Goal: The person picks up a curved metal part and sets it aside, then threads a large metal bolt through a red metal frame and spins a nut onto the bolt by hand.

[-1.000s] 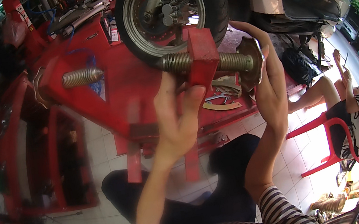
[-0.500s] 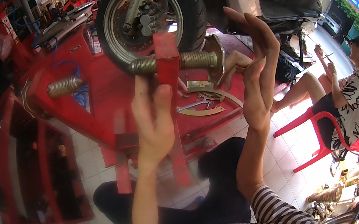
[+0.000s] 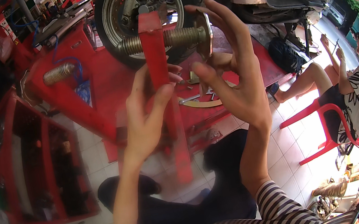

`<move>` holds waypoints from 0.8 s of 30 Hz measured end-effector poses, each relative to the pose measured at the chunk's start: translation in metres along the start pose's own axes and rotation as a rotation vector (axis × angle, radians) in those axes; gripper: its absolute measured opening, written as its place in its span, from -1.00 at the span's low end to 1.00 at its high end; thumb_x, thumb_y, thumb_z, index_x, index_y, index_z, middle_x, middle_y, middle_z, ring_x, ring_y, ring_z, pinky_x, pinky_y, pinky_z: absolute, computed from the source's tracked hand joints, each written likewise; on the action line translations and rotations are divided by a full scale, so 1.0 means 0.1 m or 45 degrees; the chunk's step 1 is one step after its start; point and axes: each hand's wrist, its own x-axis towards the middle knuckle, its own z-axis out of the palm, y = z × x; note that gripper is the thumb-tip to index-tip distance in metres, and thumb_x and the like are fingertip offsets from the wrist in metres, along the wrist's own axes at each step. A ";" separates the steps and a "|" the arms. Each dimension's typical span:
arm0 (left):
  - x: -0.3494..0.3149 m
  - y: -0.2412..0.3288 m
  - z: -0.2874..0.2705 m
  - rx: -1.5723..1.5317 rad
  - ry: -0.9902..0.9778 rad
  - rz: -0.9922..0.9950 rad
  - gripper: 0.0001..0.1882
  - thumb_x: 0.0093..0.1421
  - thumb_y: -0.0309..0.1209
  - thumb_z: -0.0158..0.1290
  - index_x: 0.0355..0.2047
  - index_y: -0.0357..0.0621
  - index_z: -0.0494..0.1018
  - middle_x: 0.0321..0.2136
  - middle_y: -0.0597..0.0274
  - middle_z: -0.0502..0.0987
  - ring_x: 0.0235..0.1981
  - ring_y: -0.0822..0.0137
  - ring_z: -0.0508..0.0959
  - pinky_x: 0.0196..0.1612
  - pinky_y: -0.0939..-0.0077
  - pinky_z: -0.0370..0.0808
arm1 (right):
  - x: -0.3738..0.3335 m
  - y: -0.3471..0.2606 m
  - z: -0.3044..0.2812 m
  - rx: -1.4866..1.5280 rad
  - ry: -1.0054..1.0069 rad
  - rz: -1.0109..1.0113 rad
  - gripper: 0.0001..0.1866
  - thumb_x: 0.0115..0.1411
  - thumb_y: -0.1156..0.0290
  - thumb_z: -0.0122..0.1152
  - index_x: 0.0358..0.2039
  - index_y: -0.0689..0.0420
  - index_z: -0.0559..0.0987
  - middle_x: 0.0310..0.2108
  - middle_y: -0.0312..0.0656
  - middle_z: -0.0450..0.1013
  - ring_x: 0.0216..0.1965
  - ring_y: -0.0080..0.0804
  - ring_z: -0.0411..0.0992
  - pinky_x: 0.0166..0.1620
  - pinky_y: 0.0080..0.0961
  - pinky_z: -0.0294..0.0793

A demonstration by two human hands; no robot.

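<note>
A red metal post [image 3: 155,55] stands in front of me, with a thick threaded screw [image 3: 179,36] passing sideways through its upper part. My left hand [image 3: 143,117] is wrapped round this post below the screw, thumb in front and fingertips showing at its right side. At the screw's right end is a flat metal wheel [image 3: 206,35], seen nearly edge-on. My right hand [image 3: 239,74] curves beside the wheel, its fingers stretched and its thumb well apart; whether the fingertips touch the wheel is hard to tell. Another threaded screw [image 3: 59,73] sticks out of the red arm at left.
A motorbike's front wheel [image 3: 104,25] stands behind the post on a red platform. Curved pale parts [image 3: 201,103] and small tools lie on it. A red frame [image 3: 49,165] stands at left. At right a person sits on a red chair [image 3: 327,112].
My right hand has moved left and closer to the wheel, its thumb now spread toward the post. The wheel has turned to a more edge-on angle. My left hand stays at the post.
</note>
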 end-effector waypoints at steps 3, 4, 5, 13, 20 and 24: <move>-0.03 -0.05 -0.05 -0.046 -0.029 -0.029 -0.55 0.30 -0.39 -0.01 0.15 -0.32 0.27 -0.09 0.07 0.51 -0.09 0.34 0.53 0.04 0.42 0.42 | 0.02 -0.07 0.02 0.069 0.082 0.379 -0.17 0.13 0.47 0.33 0.31 0.17 0.06 0.02 -0.03 0.46 -0.43 -0.52 0.55 -0.46 -0.61 0.42; -0.03 -0.05 -0.07 -0.066 -0.041 -0.041 -0.55 0.30 -0.40 0.00 0.15 -0.33 0.27 -0.08 0.06 0.51 -0.08 0.33 0.53 0.05 0.41 0.42 | 0.00 -0.04 0.02 0.119 0.048 0.370 -0.23 0.20 0.36 0.24 0.32 0.18 0.05 0.01 -0.01 0.46 -0.43 -0.53 0.55 -0.47 -0.66 0.42; -0.05 -0.08 -0.07 -0.054 -0.072 -0.064 -0.53 0.32 -0.36 -0.02 0.16 -0.35 0.26 -0.07 0.03 0.50 -0.07 0.30 0.53 0.06 0.38 0.41 | -0.04 -0.02 -0.01 0.154 0.013 0.367 -0.27 0.26 0.24 0.15 0.32 0.19 0.04 -0.01 0.01 0.46 -0.43 -0.54 0.54 -0.49 -0.70 0.42; -0.31 -0.32 -0.20 0.149 -0.031 -0.130 -0.54 0.27 -0.44 0.03 0.12 -0.42 0.29 -0.05 -0.07 0.53 0.00 0.19 0.53 0.08 0.38 0.41 | 0.06 -0.15 0.09 0.078 -0.174 0.126 -0.20 0.37 -0.05 -0.13 0.36 0.20 -0.13 0.23 0.11 0.16 -0.57 -0.45 0.50 -0.58 -0.67 0.43; -0.29 -0.35 -0.16 0.238 -0.007 -0.067 -0.57 0.25 -0.44 0.03 0.09 -0.42 0.32 -0.11 -0.10 0.55 -0.05 0.19 0.56 0.01 0.38 0.44 | -0.03 0.06 -0.02 -0.102 0.058 0.224 -0.31 0.41 -0.11 -0.33 0.27 0.22 0.12 -0.21 0.01 0.45 -0.74 -0.57 0.32 -0.70 -0.75 0.15; -0.29 -0.31 -0.18 0.277 0.003 -0.079 -0.58 0.26 -0.41 0.03 0.07 -0.42 0.33 -0.14 -0.09 0.56 -0.10 0.18 0.58 -0.02 0.40 0.46 | -0.05 -0.03 0.05 -0.180 0.268 0.314 -0.41 0.45 -0.03 -0.36 0.19 0.24 0.23 -0.44 -0.06 0.53 -0.81 -0.67 0.22 -0.75 -0.78 -0.03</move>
